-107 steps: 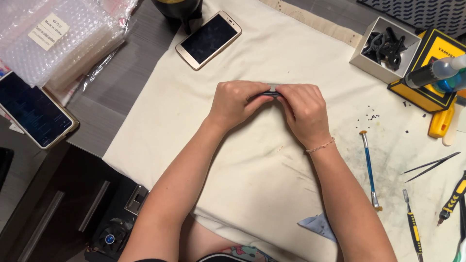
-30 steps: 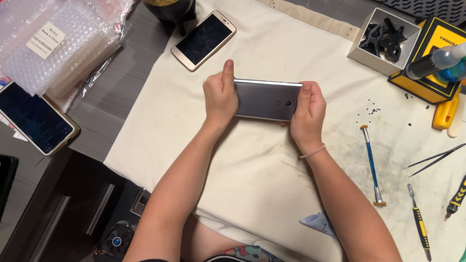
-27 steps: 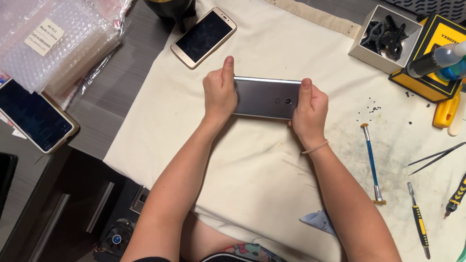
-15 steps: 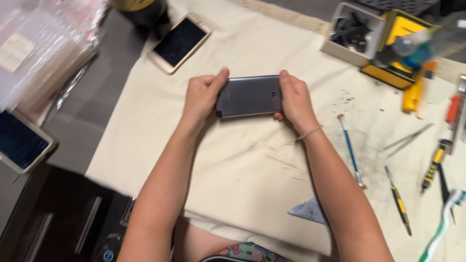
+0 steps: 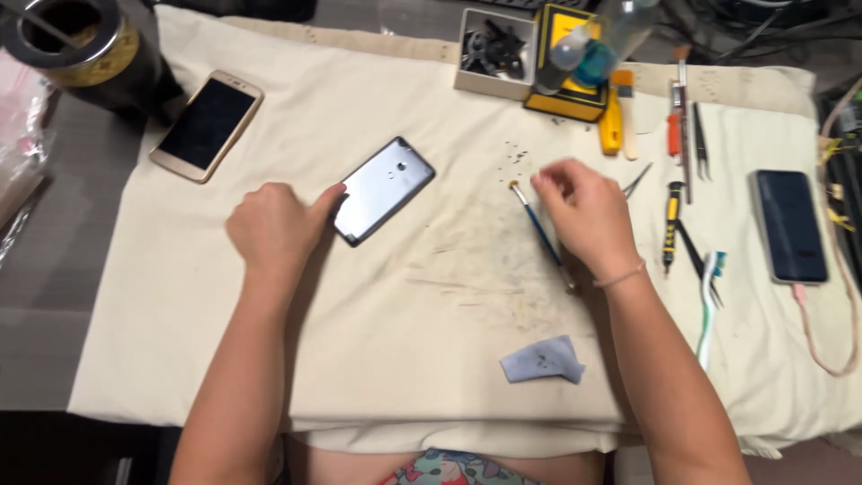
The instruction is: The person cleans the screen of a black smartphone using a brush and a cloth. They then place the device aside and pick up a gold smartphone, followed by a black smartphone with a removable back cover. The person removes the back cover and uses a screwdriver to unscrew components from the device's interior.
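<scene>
The grey phone (image 5: 384,190) is laid face down on the cream cloth (image 5: 269,359), touched by the left hand (image 5: 274,224). The right hand (image 5: 579,211) is held just beside the blue-handled brush (image 5: 541,235).

Grey phone (image 5: 384,189) back, gold-edged phone (image 5: 206,125) with black screen, blue-handled screwdriver (image 5: 543,236), cream stained cloth (image 5: 404,341), yellow box (image 5: 575,63).

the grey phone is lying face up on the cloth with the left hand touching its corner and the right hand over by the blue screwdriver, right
Not quite: the grey phone lies back up, its rear shell showing, in the head view. The left hand does touch its corner, and the right hand is by the blue screwdriver.
</scene>
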